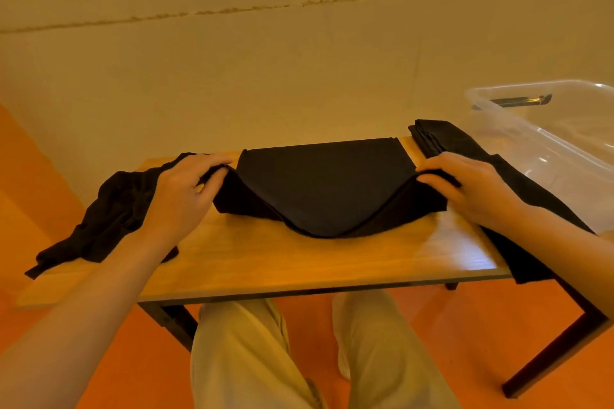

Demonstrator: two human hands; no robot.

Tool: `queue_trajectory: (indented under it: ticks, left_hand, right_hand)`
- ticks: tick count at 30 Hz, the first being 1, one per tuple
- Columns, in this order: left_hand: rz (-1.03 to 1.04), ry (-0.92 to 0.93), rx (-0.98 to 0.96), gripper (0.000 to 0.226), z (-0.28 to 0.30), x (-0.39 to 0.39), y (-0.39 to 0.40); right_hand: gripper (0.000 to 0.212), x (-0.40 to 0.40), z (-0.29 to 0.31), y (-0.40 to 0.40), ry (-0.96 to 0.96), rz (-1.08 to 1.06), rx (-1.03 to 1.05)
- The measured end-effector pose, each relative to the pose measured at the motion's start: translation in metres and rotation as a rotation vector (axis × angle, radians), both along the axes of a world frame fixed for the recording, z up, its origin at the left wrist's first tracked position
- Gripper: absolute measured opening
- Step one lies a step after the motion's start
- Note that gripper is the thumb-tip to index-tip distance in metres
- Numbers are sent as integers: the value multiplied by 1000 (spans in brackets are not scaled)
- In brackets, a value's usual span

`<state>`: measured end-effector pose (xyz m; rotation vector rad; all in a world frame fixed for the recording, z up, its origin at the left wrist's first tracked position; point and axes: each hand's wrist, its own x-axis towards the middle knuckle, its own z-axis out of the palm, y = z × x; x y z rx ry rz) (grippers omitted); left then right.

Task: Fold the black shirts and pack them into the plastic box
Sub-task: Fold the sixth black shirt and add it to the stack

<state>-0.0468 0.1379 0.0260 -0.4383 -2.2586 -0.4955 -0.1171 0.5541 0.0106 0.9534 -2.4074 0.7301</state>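
Note:
A black shirt (324,186) lies partly folded in the middle of the wooden table (282,259). Its near edge is lifted and sags in a curve between my hands. My left hand (181,196) pinches the shirt's left corner. My right hand (471,186) pinches the right corner. A crumpled black shirt (106,216) lies at the table's left end, partly under my left forearm. A stack of folded black shirts (442,139) sits at the right end, behind my right hand. The clear plastic box (548,143) stands to the right of the table.
A dark cloth (525,262) hangs over the table's right edge. Inside the box, near its far wall, lies a small dark object (521,100). My knees in beige trousers (299,359) are under the table's front edge. The floor is orange, and a pale wall stands behind.

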Motion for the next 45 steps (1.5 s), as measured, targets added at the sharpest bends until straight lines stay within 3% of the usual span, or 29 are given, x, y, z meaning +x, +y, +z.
queue_trajectory:
  ticks: [3, 7, 16, 21, 24, 26, 31, 33, 35, 37, 40, 42, 45]
  left_hand:
    - [68, -138, 231, 24, 7, -21, -8]
    - [177, -254, 365, 16, 11, -57, -24]
    - [342, -437, 374, 18, 5, -181, -52]
    - [390, -534, 259, 21, -32, -238, -55]
    - [416, -638, 74, 39, -73, -249, -45]
    - [431, -648, -31, 46, -91, -250, -39]
    - [380, -280, -295, 37, -93, -243, -42]
    - [239, -162, -382, 21, -90, -239, -42]
    - [24, -197, -419, 31, -87, -228, -40]
    - [-100, -305, -398, 50, -83, -213, -38]
    - [-80, -498, -347, 65, -79, -191, -39]
    - [-88, -636, -331, 69, -82, -178, -43]
    - [-105, -741, -413, 64, -83, -156, -45]
  right_hand:
    - [19, -24, 13, 0, -136, -90, -112]
    - [16, -68, 22, 1, -336, -180, -178]
    - [8, -202, 25, -19, -400, -278, -82]
    - [23, -257, -4, -39, -383, -392, 195]
    - [33, -263, -38, -52, -374, -402, 414]
    - [40, -261, -60, -56, -334, -377, 450]
    - [53, -256, -69, -49, -1, -440, 455]
    - [49, -250, -65, -49, 82, -359, 449]
    - [46, -240, -62, -52, 122, -228, 462]
    - [39, -230, -59, -54, 92, -101, 501]
    - [33, -211, -58, -54, -158, -88, 411]
    - [40, -198, -59, -50, -329, -121, 380]
    - [51, -176, -59, -44, -438, -99, 442]
